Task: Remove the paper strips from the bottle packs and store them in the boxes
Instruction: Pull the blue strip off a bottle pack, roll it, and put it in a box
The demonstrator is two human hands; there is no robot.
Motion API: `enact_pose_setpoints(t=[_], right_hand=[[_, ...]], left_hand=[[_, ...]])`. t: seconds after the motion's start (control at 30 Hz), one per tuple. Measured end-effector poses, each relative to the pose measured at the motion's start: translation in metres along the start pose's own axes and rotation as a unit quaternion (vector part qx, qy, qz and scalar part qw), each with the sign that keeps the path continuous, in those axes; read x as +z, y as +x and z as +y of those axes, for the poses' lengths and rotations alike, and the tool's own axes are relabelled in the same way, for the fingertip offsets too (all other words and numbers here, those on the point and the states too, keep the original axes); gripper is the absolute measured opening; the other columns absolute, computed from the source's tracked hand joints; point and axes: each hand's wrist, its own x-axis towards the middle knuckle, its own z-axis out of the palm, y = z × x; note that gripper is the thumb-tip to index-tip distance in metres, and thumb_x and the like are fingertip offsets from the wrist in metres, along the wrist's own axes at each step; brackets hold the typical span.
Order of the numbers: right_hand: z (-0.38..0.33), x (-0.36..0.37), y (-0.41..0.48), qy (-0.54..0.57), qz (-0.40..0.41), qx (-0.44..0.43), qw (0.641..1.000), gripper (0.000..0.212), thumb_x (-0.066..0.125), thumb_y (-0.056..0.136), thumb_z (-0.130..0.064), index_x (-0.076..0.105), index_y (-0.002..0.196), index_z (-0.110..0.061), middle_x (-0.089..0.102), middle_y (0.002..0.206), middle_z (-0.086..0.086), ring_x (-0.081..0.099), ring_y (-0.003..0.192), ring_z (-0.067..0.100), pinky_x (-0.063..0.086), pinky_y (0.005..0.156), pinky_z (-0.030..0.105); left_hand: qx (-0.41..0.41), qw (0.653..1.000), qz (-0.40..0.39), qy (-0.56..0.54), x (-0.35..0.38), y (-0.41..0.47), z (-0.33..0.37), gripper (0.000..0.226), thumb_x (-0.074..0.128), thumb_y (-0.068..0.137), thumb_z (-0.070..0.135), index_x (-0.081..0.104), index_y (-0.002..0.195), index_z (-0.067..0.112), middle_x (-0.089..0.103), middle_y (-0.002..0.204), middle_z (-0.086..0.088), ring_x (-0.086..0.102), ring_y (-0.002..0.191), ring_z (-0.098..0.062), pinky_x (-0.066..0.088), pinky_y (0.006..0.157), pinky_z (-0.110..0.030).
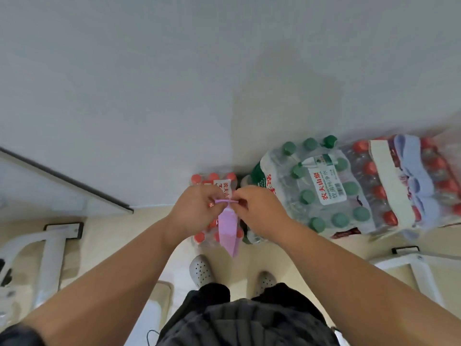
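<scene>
A purple paper strip [228, 229] hangs down in front of me, its top edge folded. My left hand [195, 211] pinches that top edge on the left and my right hand [262, 211] pinches it on the right. Below my hands a small pack of red-capped bottles [208, 181] stands on the floor against the wall. To the right lies a pack of green-capped bottles [321, 191]. Beyond that is a larger red-capped pack [379, 186], wrapped by a cream paper strip [389, 181] and a light blue paper strip [419, 176].
A white wall [224, 71] rises straight ahead behind the packs. White frame legs stand on the cream floor at the left [52, 255] and right [421, 268]. My feet in white perforated shoes [202, 270] are just short of the small pack.
</scene>
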Motion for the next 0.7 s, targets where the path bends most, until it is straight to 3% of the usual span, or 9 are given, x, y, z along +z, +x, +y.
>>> enact_pose_setpoints(t=[0.13, 0.2, 0.3, 0.43, 0.53, 0.6, 0.7], right_hand=[[0.009, -0.03, -0.041, 0.056, 0.019, -0.014, 0.998, 0.009, 0.065, 0.094, -0.022, 0.073, 0.089, -0.022, 0.063, 0.077, -0.009, 0.057, 0.072, 0.012, 0.048, 0.067, 0.034], [0.019, -0.044, -0.06, 0.102, 0.021, -0.012, 0.994, 0.009, 0.067, 0.094, -0.021, 0.073, 0.089, -0.026, 0.062, 0.072, -0.014, 0.055, 0.066, 0.002, 0.046, 0.064, 0.025], [0.038, -0.063, -0.087, 0.131, 0.005, -0.027, 0.991, 0.015, 0.067, 0.094, -0.019, 0.073, 0.086, -0.03, 0.059, 0.062, -0.018, 0.05, 0.057, 0.0, 0.037, 0.056, 0.017], [0.071, -0.086, -0.128, 0.152, -0.024, -0.074, 0.985, 0.01, 0.067, 0.096, -0.019, 0.075, 0.09, -0.022, 0.056, 0.055, -0.025, 0.045, 0.05, 0.001, 0.033, 0.051, 0.016], [0.098, -0.102, -0.152, 0.201, -0.044, -0.078, 0.976, 0.012, 0.066, 0.097, -0.017, 0.075, 0.091, -0.023, 0.058, 0.056, -0.018, 0.044, 0.051, 0.0, 0.034, 0.052, 0.015], [0.111, -0.114, -0.164, 0.225, -0.055, -0.084, 0.969, 0.012, 0.066, 0.097, -0.017, 0.076, 0.094, -0.024, 0.064, 0.064, -0.007, 0.049, 0.057, 0.003, 0.038, 0.055, 0.019], [0.123, -0.135, -0.179, 0.235, -0.04, -0.116, 0.964, 0.014, 0.068, 0.096, -0.018, 0.075, 0.092, -0.03, 0.063, 0.065, -0.011, 0.051, 0.058, 0.0, 0.041, 0.057, 0.017]], left_hand=[[-0.01, 0.999, 0.018, -0.04, 0.007, -0.025, 0.046, 0.015, 0.069, 0.083, 0.019, 0.064, 0.07, 0.023, 0.066, 0.061, 0.001, 0.059, 0.057, -0.019, 0.048, 0.056, -0.037], [-0.008, 0.999, 0.023, -0.044, 0.016, -0.033, 0.066, 0.015, 0.071, 0.083, 0.021, 0.063, 0.07, 0.022, 0.065, 0.061, 0.004, 0.056, 0.054, -0.013, 0.045, 0.054, -0.031], [-0.028, 0.996, 0.018, -0.078, 0.035, -0.045, 0.093, 0.015, 0.073, 0.08, 0.022, 0.063, 0.069, 0.022, 0.063, 0.059, 0.004, 0.053, 0.05, -0.01, 0.047, 0.053, -0.036], [-0.039, 0.994, 0.035, -0.1, 0.069, -0.065, 0.135, 0.015, 0.074, 0.082, 0.019, 0.065, 0.071, 0.02, 0.069, 0.062, -0.005, 0.059, 0.053, -0.022, 0.045, 0.05, -0.036], [-0.046, 0.99, 0.056, -0.125, 0.095, -0.077, 0.168, 0.015, 0.075, 0.083, 0.013, 0.068, 0.072, 0.019, 0.072, 0.064, -0.005, 0.066, 0.059, -0.029, 0.048, 0.055, -0.035], [-0.048, 0.987, 0.064, -0.138, 0.107, -0.082, 0.189, 0.016, 0.077, 0.084, 0.014, 0.068, 0.071, 0.02, 0.071, 0.062, -0.004, 0.061, 0.051, -0.02, 0.045, 0.052, -0.027], [-0.053, 0.982, 0.07, -0.167, 0.114, -0.085, 0.222, 0.016, 0.077, 0.084, 0.013, 0.07, 0.071, 0.015, 0.066, 0.057, -0.002, 0.052, 0.05, -0.008, 0.039, 0.05, -0.018]])
